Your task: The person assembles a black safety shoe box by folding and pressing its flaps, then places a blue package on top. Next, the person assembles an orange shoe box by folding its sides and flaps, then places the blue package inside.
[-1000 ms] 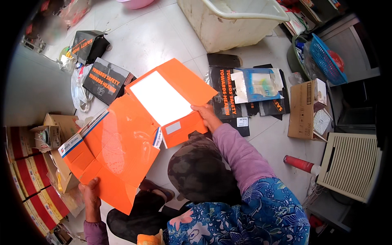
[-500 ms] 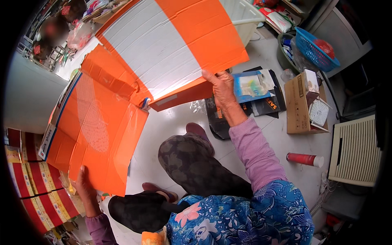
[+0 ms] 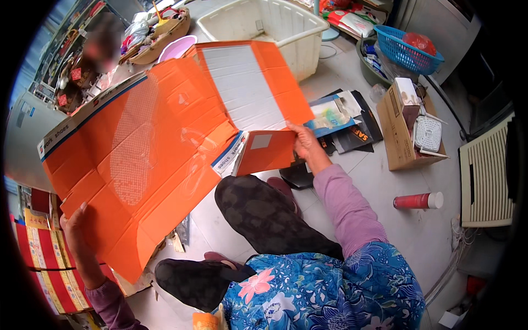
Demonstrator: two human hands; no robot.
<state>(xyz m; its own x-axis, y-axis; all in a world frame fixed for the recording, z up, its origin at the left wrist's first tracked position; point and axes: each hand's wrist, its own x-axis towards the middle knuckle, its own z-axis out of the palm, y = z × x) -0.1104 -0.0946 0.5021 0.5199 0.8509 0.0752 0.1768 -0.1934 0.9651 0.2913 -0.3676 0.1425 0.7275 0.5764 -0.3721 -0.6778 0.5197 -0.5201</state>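
- Gripping the lower left edge of the large flattened orange cardboard box blank [image 3: 159,159], your left hand [image 3: 74,231] has its fingers curled around the rim.
- Between your hands, the blank spreads tilted above your knees, its white inner panel facing up.
- Your right hand [image 3: 305,146] pinches the blank's small orange flap at its right end.
- Beyond your right hand lie dark flat packets [image 3: 352,132], a brown cardboard carton [image 3: 396,137] and a red spray can [image 3: 418,201].
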